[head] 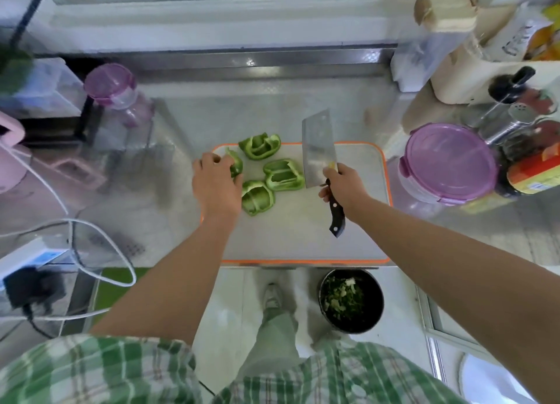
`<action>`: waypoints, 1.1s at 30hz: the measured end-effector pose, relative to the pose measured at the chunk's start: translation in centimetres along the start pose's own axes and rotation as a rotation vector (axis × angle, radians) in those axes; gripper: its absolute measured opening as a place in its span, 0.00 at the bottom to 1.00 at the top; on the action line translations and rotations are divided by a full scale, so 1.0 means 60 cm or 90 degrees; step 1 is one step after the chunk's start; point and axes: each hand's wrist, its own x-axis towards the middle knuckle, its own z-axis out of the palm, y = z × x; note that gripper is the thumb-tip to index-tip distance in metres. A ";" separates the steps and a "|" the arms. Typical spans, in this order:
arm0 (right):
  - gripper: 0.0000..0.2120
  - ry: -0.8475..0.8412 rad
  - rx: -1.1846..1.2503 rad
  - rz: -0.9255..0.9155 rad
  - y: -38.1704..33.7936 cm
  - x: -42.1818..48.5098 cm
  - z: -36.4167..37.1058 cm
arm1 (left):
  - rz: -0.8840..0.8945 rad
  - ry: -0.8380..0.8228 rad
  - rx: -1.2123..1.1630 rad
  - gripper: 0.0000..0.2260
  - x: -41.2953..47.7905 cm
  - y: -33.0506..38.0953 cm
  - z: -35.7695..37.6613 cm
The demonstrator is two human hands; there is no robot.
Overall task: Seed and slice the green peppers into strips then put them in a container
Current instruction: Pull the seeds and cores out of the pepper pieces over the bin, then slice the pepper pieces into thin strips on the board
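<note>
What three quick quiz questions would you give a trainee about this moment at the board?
1. True or false: the right hand grips the cleaver by its handle.
2. How many green pepper pieces lie on the cutting board? A) two B) four C) six
3. Short answer: which piece does the left hand hold?

Key: 1 true; 2 B; 3 the leftmost piece, at the board's left edge.
</note>
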 end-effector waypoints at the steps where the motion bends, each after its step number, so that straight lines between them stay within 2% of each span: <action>1: 0.08 -0.004 0.005 0.004 0.001 0.001 0.006 | -0.015 -0.030 0.011 0.11 -0.001 -0.008 0.006; 6: 0.07 0.004 0.005 0.028 0.007 0.004 0.015 | -0.053 -0.119 -0.037 0.18 0.001 -0.016 0.013; 10: 0.09 0.015 0.006 0.032 0.011 0.010 0.014 | -0.080 -0.107 -0.011 0.20 -0.003 -0.016 0.003; 12: 0.07 0.013 0.010 0.029 0.011 0.011 0.014 | -0.057 -0.086 0.020 0.22 -0.006 -0.020 0.006; 14: 0.09 0.016 0.003 0.022 0.011 0.009 0.015 | 0.029 -0.007 0.044 0.22 -0.008 -0.024 0.011; 16: 0.10 0.022 -0.004 0.018 0.008 0.006 0.014 | 0.192 0.041 0.076 0.20 -0.005 -0.027 0.019; 18: 0.10 0.021 -0.009 0.018 0.009 0.001 0.011 | 0.323 0.000 0.163 0.18 -0.004 -0.026 0.031; 19: 0.09 0.021 -0.010 0.017 0.008 -0.002 0.009 | 0.342 -0.021 0.209 0.17 -0.005 -0.023 0.035; 23: 0.08 0.025 -0.022 0.013 0.014 -0.009 -0.008 | 0.310 -0.037 0.312 0.11 -0.005 -0.001 0.021; 25: 0.07 0.029 -0.029 0.011 0.016 -0.013 -0.019 | 0.322 -0.027 0.275 0.11 -0.003 0.005 0.008; 28: 0.06 0.038 -0.033 -0.001 0.015 -0.018 -0.034 | 0.254 -0.008 0.101 0.12 -0.006 0.020 -0.015; 31: 0.06 0.041 -0.041 -0.013 0.014 -0.025 -0.047 | 0.053 -0.038 -0.128 0.14 -0.015 0.052 -0.029; 33: 0.08 0.043 -0.054 -0.025 0.015 -0.032 -0.056 | -0.026 -0.042 -0.246 0.15 -0.022 0.080 -0.026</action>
